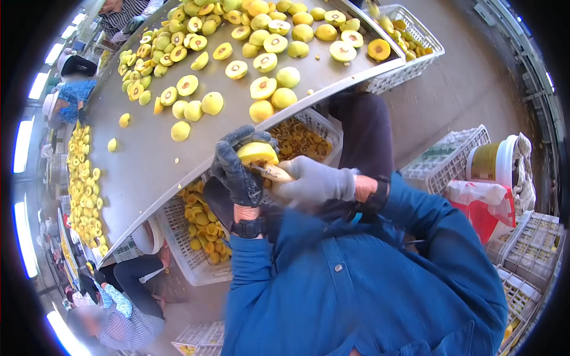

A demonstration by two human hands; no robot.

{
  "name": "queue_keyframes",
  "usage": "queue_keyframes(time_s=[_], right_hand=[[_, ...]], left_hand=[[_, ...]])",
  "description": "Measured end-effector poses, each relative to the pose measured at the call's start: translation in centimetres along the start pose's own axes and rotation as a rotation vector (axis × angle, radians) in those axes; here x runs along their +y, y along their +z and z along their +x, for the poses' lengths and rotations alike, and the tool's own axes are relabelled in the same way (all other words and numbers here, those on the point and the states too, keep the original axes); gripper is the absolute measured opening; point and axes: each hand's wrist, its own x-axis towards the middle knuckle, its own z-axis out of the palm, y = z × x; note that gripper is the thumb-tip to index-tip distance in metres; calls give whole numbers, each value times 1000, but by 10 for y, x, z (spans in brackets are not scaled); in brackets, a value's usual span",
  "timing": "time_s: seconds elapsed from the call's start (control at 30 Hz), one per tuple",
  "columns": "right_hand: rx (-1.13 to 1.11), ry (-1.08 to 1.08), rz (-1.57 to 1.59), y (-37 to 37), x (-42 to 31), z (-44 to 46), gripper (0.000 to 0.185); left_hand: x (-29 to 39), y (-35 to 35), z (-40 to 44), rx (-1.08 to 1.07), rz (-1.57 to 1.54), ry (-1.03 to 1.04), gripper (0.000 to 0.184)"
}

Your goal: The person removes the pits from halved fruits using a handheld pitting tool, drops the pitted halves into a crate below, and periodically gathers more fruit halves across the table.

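Above the table's near edge, my left hand (234, 169), in a dark, stained glove, is closed around a yellow peach half (256, 152). The cut side of the fruit faces my right hand (314, 183), which wears a grey glove. Its fingers wrap a pitting tool (276, 172) with a pale handle and thin metal end. That metal end touches the cut face; how deep it sits is hidden. Beyond my hands, many cut peaches (265, 62) lie on the metal table (142, 178), several with brown pits showing.
Below the table edge, one white crate (337, 142) holds brown-yellow scraps and another crate (176, 243) holds peach halves. A crate (409, 71) of fruit stands beyond the table's right end. To my right are crates (454, 154) and a white bucket (504, 160). Co-workers (127, 323) sit along the left.
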Motion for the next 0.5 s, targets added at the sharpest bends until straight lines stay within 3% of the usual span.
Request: queue_keyframes(time_s=[0.03,0.17,0.2,0.33,0.5], right_hand=[[-19,27,130,3,2,3,24],[218,-185,-666,4,20,19,26],[301,-406,-860,3,35,31,32],[264,-487,-805,1,51,54,29],[256,-618,-606,5,84,71,27]], left_hand=[[-6,1,1,52,-100,-39,64],[-26,-1,-5,148,-402,-77,58],[-31,-5,-5,176,-460,-92,56],[-39,-20,-2,230,-506,-140,56],[-44,-49,-1,446,-644,-244,63]])
